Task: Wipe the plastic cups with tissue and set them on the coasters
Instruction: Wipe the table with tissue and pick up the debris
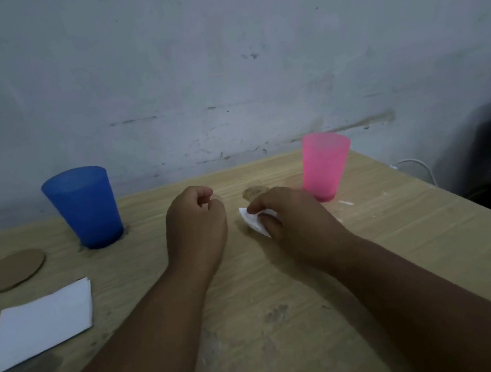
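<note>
Thin plastic: judge the pink cup [325, 166] and blue cup [84, 208], both upright on the table [398, 229], to be light, slick and easily tipped; grip mid-wall. Your right hand [291, 217] pinches the soft tissue [255, 223]; your left hand [196, 222] lies curled, holding nothing.

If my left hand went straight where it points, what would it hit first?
Likely nothing: left hand points between blue cup and pink cup, toward the wall beyond the table edge.
</note>
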